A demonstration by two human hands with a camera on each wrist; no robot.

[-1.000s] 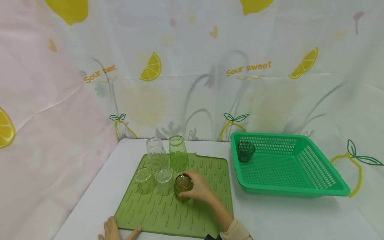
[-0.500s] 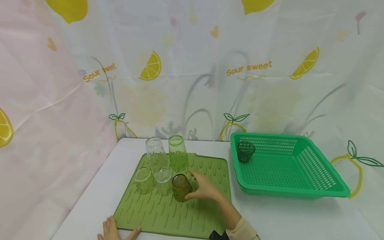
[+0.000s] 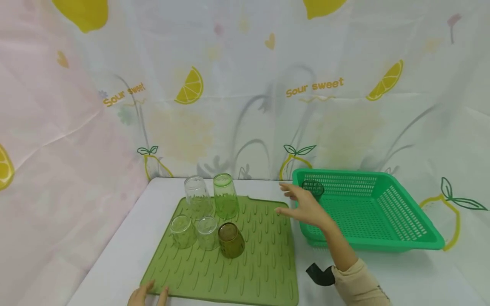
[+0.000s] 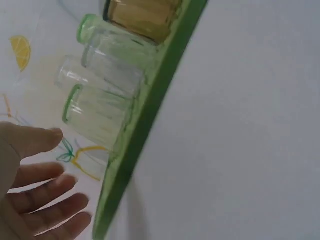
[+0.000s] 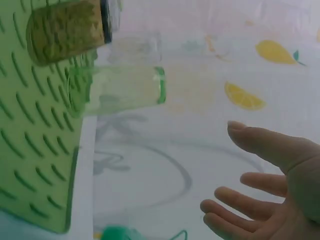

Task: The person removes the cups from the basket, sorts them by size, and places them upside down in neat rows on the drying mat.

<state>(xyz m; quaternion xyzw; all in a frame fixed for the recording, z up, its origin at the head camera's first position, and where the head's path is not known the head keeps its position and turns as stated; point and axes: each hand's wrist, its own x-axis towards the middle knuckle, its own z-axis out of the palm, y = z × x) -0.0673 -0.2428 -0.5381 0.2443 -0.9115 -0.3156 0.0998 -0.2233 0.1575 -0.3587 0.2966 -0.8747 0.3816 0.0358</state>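
Note:
My right hand (image 3: 304,208) is in the air by the left wall of the green basket (image 3: 363,245), fingers spread and holding nothing. A brown glass (image 3: 231,243) stands on the green ridged drying mat (image 3: 264,272). To its left are a short clear glass (image 3: 208,234) and a short glass with a greenish rim (image 4: 97,112). Behind them rise a tall clear glass (image 3: 198,199) and a tall green glass (image 3: 226,199). At the mat's near left corner is my left hand (image 3: 147,296), its fingers loose in the left wrist view.
Inside the basket, a dark glass (image 3: 314,189) sits in the far left corner, partly hidden by my right hand. The white table (image 3: 118,250) runs back to a lemon-print curtain (image 3: 229,110). A black strap piece (image 3: 320,274) hangs at my right wrist.
My right hand has let go of the brown glass and moved right and away toward the basket. The brown glass stays on the mat. My left hand has drawn slightly nearer to me.

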